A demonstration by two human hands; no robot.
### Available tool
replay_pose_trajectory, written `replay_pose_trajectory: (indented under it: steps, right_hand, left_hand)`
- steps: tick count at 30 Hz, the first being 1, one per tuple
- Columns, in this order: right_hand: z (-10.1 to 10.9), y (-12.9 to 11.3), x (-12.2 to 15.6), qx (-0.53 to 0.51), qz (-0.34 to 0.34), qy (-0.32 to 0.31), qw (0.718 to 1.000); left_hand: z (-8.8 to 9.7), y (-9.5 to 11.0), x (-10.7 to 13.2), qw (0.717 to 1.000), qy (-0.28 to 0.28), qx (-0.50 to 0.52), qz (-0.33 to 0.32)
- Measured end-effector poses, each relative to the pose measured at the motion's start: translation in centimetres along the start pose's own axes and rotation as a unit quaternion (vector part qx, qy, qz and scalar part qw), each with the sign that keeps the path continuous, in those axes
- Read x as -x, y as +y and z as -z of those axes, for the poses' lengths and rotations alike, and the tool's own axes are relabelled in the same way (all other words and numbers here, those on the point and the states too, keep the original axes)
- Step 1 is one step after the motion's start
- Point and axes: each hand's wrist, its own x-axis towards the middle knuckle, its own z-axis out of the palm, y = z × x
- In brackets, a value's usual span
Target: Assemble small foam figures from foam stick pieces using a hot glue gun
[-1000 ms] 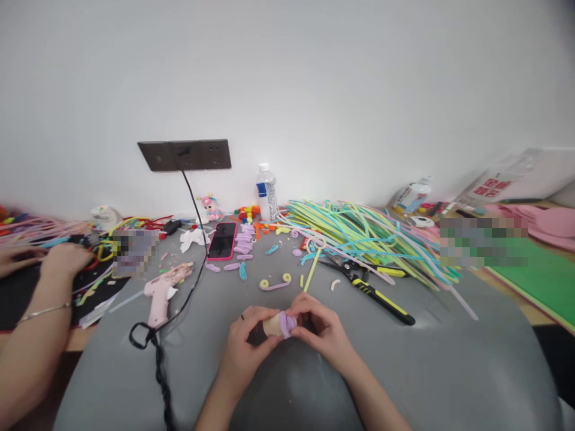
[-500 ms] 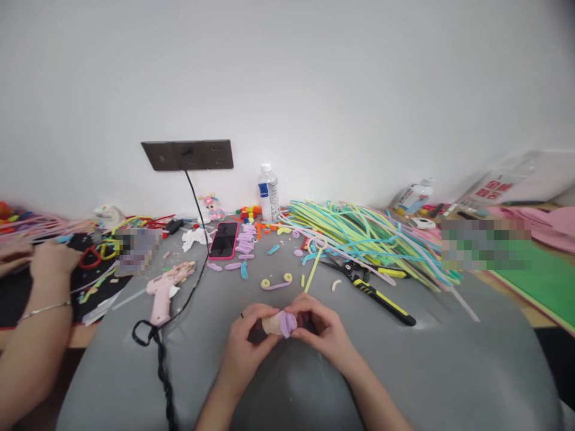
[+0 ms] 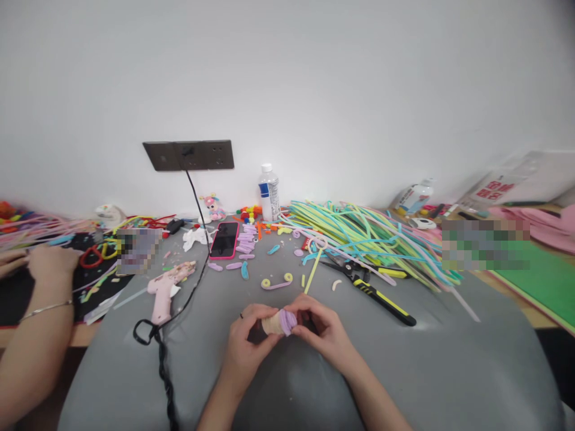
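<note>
Above the near part of the grey table [image 3: 426, 371], both hands hold a small coiled pipe-cleaner piece [image 3: 287, 322], beige at its left end and lavender at its right. My left hand [image 3: 246, 344] grips the beige end between thumb and fingers. The thumb and fingertips of my right hand [image 3: 324, 329] pinch the lavender end. Just beyond them lies a lavender strip with two yellow curled ends [image 3: 277, 284]. A yellow-green pipe cleaner with a looped top [image 3: 313, 269] reaches down toward my right hand.
A pink hot glue gun [image 3: 162, 299] with a black cord lies left. Black-and-yellow pliers [image 3: 381, 302] lie right, before a heap of pipe cleaners [image 3: 359, 233]. A phone [image 3: 224, 240] and a bottle [image 3: 268, 194] are farther back. Another person's arm [image 3: 45, 323] is at far left.
My hands keep their hold and stay almost in place; the coiled piece has turned slightly. At far left the other person's hand has shifted a little.
</note>
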Motion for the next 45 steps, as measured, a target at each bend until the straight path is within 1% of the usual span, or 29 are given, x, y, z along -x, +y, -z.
replay_pose_trajectory:
  steps: [4, 7, 13, 17, 20, 27, 34, 40, 45]
  right_hand:
    - [0.01, 0.17, 0.10, -0.014, -0.010, 0.000, 1.000]
    - [-0.16, 0.47, 0.11, -0.002, -0.016, 0.006, 1.000]
    - [-0.41, 0.76, 0.16, 0.036, -0.015, 0.004, 0.999]
    - [-0.40, 0.71, 0.34, 0.034, -0.024, -0.009, 0.999]
    - [-0.37, 0.71, 0.37, 0.033, -0.029, -0.006, 0.999]
    - [-0.19, 0.80, 0.20, -0.032, -0.036, 0.001, 0.999]
    - [-0.54, 0.77, 0.15, 0.009, -0.049, 0.005, 0.999]
    - [-0.50, 0.42, 0.12, 0.010, -0.062, -0.005, 0.998]
    - [-0.38, 0.06, -0.03, -0.009, -0.062, 0.001, 0.998]
  left_hand:
    - [-0.12, -0.48, 0.16, 0.999, 0.029, -0.010, -0.023]
    - [-0.22, -0.65, 0.16, 0.998, 0.043, -0.018, -0.042]
    - [-0.29, -0.16, -0.10, 0.995, 0.058, -0.030, -0.080]
    - [-0.30, 0.08, -0.16, 0.994, 0.056, -0.033, -0.089]
    - [-0.32, 0.03, -0.18, 0.993, 0.054, -0.035, -0.096]
    - [-0.35, -0.12, -0.23, 0.992, 0.053, -0.038, -0.109]
    - [-0.31, -0.18, -0.26, 0.989, 0.062, -0.052, -0.124]
    - [-0.36, 0.09, -0.24, 0.991, 0.053, -0.054, -0.111]
    - [-0.53, -0.14, 0.02, 0.993, 0.072, -0.054, -0.081]
